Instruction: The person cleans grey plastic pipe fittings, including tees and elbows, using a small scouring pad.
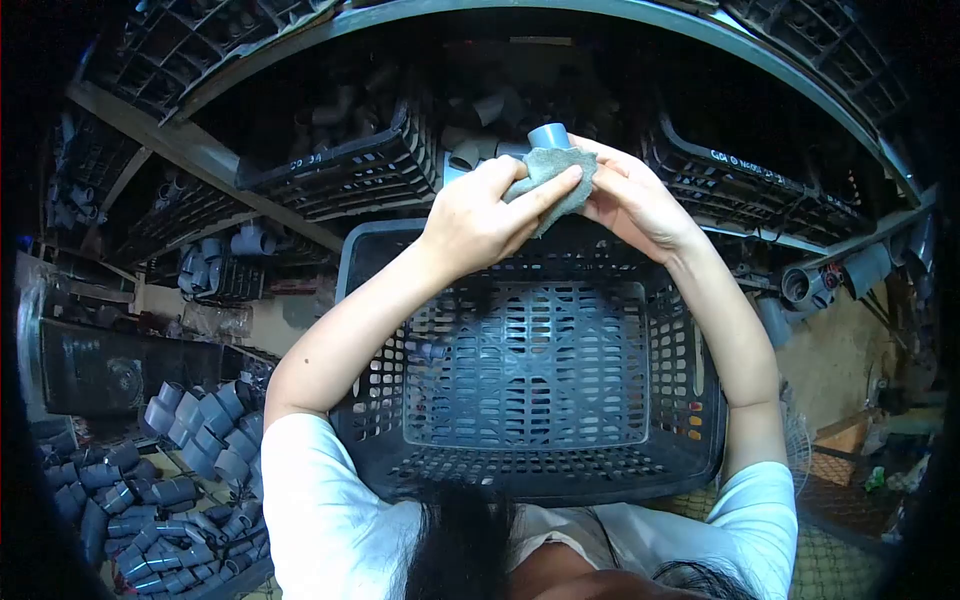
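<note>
My left hand [480, 215] pinches a grey-green cloth [570, 160], its thumb and fingers pressing the cloth against a grey plastic pipe fitting [548, 136]. From the other side, my right hand [635, 200] grips the fitting, with its fingers partly hidden behind the cloth and the fitting. Only the fitting's open end shows above the cloth. Both hands are raised over the far rim of a large black plastic basket [370, 460]. Inside it, near the left wall, lies a small grey fitting [428, 350].
Shelves ahead carry black crates, a left one [330, 170] and a right one [760, 185], with fittings between them. Several grey fittings [205, 430] are piled at lower left. More large fittings [800, 285] stand at right, above a wire mesh [840, 470].
</note>
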`<state>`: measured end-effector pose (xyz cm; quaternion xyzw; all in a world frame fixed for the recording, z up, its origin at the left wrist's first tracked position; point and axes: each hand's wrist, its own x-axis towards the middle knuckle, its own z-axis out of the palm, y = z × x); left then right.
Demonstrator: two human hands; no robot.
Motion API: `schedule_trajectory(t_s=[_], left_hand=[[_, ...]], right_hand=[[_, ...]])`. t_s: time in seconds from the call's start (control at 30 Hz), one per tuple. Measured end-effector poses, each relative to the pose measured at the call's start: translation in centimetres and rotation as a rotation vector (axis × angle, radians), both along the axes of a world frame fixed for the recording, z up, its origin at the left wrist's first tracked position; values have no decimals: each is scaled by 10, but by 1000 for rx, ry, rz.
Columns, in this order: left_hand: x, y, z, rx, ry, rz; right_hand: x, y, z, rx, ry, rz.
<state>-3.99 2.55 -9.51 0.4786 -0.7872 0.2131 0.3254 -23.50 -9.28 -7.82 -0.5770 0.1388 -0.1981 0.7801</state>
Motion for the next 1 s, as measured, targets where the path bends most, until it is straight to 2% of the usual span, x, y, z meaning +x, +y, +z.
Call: schedule_trajectory(t_s=[0.1,0.37,0.43,0.57,0.67,0.77,0.9,1.0], left_hand=[[6,-9,0,-127,-33,-21],[4,-2,1,-42,100,19],[7,-3,4,-62,84,27],[15,-2,6,-84,105,73],[8,3,11,-70,48,-24],[9,1,11,-94,23,5],[21,-3,7,-105,55,72],[10,1,11,-114,15,-28]], right_hand=[[0,4,10,-69,-30,-42],[3,14,11,-162,2,-77],[3,17,12,-131,80,-114],[0,14,17,-25,35,-136],[4,24,16,5,44,-96],[5,25,15,53,52,-77],[0,14,16,128,-37,-62],[3,18,16,194,-125,-59]])
